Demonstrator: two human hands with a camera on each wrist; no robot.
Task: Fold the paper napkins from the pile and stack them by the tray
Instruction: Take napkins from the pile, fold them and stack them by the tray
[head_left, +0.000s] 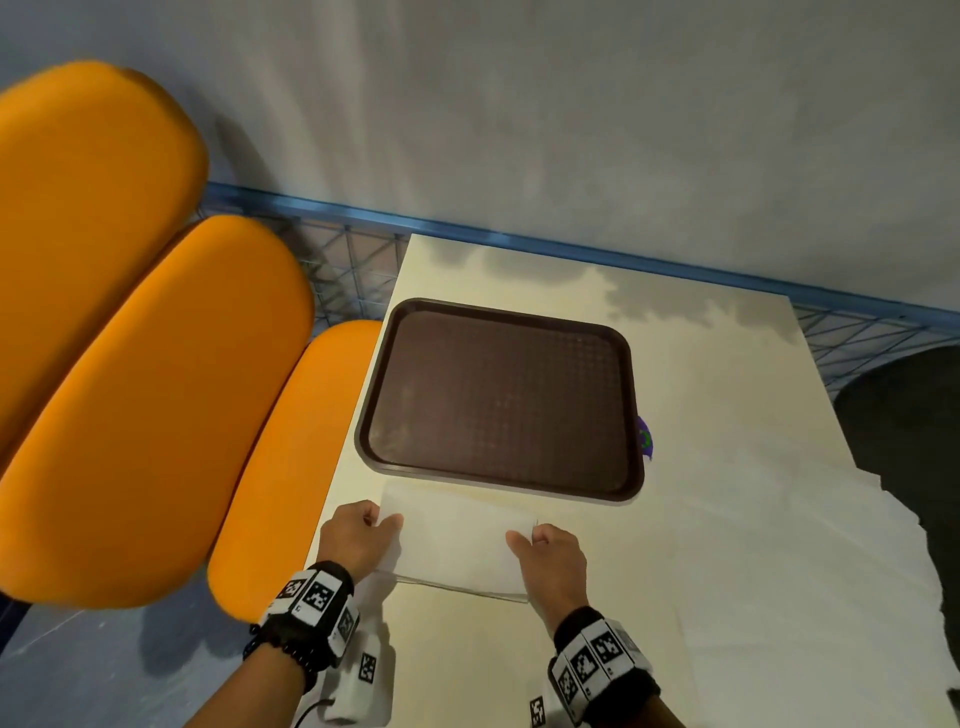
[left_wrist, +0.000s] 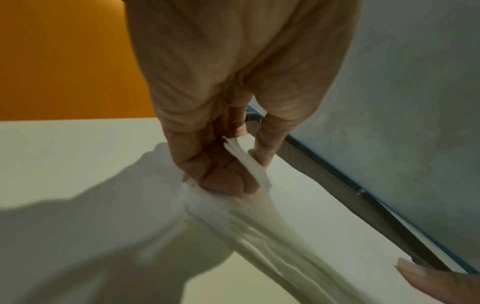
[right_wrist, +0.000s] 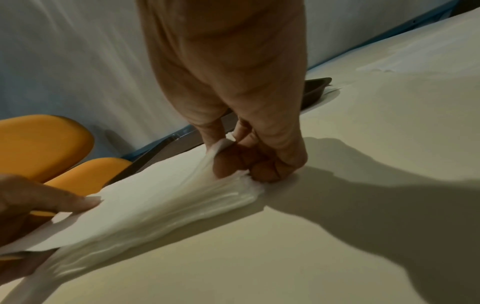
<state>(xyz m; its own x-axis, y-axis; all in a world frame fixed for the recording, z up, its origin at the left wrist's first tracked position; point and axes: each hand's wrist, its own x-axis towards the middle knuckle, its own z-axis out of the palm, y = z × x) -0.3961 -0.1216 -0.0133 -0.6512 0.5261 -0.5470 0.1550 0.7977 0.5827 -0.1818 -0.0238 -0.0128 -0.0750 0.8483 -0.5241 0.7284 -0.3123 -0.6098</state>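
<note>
Looks like a canteen or fast-food dining spot. A brown plastic serving tray (head_left: 501, 397) with a textured bed sits on a pale laminate table (head_left: 727, 519). Along the table's left side runs a row of orange moulded seats (head_left: 145, 405), rounded and glossy. Behind is a blue metal rail (head_left: 519, 241) with wire mesh under it, and past that a plain grey wall (head_left: 571, 114).

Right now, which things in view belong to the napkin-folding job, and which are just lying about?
Part of the job:
- napkin, pinched at either end by the left hand and right hand
- brown tray
- pile of napkins on the table's right side

Just lying about:
- orange seats
- small purple thing peeking out at the tray's right edge
</note>
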